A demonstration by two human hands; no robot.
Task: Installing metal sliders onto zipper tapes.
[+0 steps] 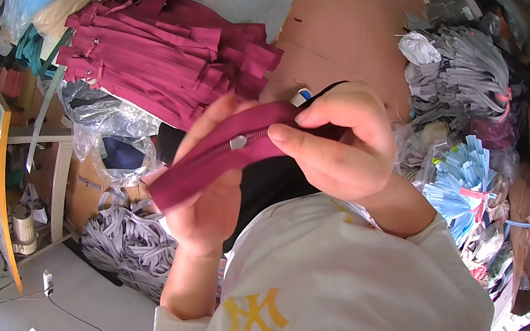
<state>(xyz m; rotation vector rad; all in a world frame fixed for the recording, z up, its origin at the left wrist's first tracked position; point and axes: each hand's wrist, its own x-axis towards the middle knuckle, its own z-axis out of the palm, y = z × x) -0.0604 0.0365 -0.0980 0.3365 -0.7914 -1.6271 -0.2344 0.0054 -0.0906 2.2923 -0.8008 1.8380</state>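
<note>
In front of my chest a maroon zipper (202,165) stretches between my two hands. A silvery slider (238,142) sits near the middle of its dark teeth. My left hand (203,214) holds the left part from behind, with some fingers showing above the tape and the palm below it. The tape hides part of this hand's grip. With thumb and forefinger, my right hand (346,145) pinches the right part, where the tape bends. Just beyond my hands lies a large pile of maroon zippers (175,47), some with metal sliders at their ends.
Bundles of grey zippers (472,64) and light blue zippers (460,182) lie at the right. More grey strips (127,244) are heaped at my left. Clear plastic bags (109,114) lie beside the maroon pile. A yellow-edged table (5,181) stands far left.
</note>
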